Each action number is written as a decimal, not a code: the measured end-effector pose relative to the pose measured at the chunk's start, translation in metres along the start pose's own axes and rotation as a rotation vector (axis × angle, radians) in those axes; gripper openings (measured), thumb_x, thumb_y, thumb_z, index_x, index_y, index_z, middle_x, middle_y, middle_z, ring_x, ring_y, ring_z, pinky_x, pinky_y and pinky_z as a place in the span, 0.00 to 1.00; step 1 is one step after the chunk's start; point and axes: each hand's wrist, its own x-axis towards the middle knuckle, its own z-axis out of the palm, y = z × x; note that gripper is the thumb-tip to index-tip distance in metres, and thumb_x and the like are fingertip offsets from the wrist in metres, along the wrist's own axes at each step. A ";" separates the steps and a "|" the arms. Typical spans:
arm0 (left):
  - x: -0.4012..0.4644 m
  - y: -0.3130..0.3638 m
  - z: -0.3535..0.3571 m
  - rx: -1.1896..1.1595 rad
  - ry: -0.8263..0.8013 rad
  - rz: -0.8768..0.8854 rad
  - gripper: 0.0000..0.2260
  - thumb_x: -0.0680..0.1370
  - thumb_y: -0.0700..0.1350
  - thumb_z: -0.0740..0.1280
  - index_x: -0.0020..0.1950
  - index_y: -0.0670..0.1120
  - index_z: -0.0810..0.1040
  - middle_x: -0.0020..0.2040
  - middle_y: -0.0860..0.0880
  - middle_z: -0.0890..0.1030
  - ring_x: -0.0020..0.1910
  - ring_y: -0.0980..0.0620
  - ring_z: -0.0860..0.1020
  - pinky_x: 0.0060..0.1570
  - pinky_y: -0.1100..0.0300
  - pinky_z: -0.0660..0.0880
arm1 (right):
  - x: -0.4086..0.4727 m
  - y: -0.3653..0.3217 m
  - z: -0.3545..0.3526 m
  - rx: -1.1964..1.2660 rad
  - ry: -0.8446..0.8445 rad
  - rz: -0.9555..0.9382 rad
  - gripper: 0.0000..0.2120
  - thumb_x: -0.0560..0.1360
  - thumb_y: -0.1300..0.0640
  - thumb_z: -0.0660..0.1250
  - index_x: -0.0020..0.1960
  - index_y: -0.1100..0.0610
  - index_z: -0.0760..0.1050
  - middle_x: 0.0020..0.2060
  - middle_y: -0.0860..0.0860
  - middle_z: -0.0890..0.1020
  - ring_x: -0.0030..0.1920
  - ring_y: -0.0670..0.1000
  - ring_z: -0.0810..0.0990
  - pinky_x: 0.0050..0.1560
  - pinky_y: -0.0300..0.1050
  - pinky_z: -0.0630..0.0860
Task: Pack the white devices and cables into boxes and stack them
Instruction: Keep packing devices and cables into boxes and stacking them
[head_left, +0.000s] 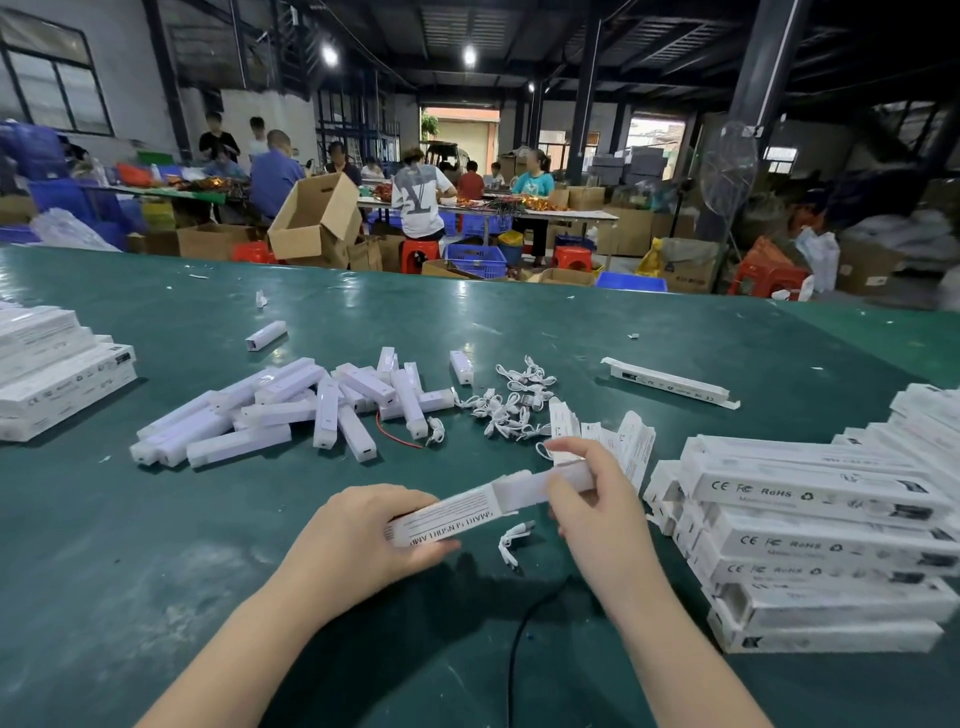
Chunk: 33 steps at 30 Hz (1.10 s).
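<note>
White rectangular plastic devices (291, 410) are heaped in a loose pile left of centre in the frame, on a dark green desk (156, 545). Just right of that pile, a tangle of short white cables (511, 402) is spread on the desk surface. At lower centre, a long narrow white cardboard box (447, 514) printed with black text is held above the desk, tilted so that its right end sits higher. The left hand (363, 540) is curled around the box's lower left end, with the thumb underneath and the fingers over the top. The grip of the right hand (597, 504) is pinched on a white device (566, 480) that sits at the box's open right end, partly inside it. A single coiled white cable (514, 540) lies on the desk just below the box, between the two hands. A black cord (524, 629) runs across the desk toward the bottom edge of the frame.

At the right edge, white printed boxes are piled in a tall stack (821, 545), with flat folded cartons (623, 441) standing just left of it. One closed box (670, 382) lies alone at upper right of the desk. Another pile of white boxes (57, 374) rests at the left edge. A thin red wire (395, 436) lies beside the device pile.
</note>
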 end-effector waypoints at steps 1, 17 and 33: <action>0.000 0.001 0.001 0.013 -0.009 0.008 0.16 0.65 0.68 0.62 0.51 0.68 0.75 0.41 0.66 0.79 0.42 0.63 0.76 0.45 0.62 0.74 | -0.003 0.001 0.005 -0.012 -0.023 -0.024 0.15 0.76 0.63 0.65 0.55 0.44 0.72 0.36 0.50 0.78 0.29 0.40 0.71 0.34 0.31 0.70; 0.001 -0.001 0.001 -0.074 0.109 -0.031 0.07 0.70 0.57 0.73 0.46 0.60 0.81 0.37 0.63 0.80 0.37 0.60 0.76 0.39 0.63 0.73 | -0.013 0.004 0.025 -0.081 -0.169 -0.154 0.05 0.77 0.46 0.66 0.48 0.38 0.80 0.56 0.37 0.72 0.58 0.38 0.74 0.52 0.41 0.77; 0.000 -0.002 0.000 -0.294 0.244 -0.110 0.10 0.75 0.56 0.68 0.36 0.55 0.74 0.27 0.57 0.68 0.27 0.57 0.63 0.29 0.65 0.61 | 0.005 0.034 0.012 -0.727 -0.248 -0.039 0.15 0.74 0.53 0.72 0.60 0.50 0.81 0.52 0.45 0.82 0.50 0.44 0.79 0.52 0.33 0.70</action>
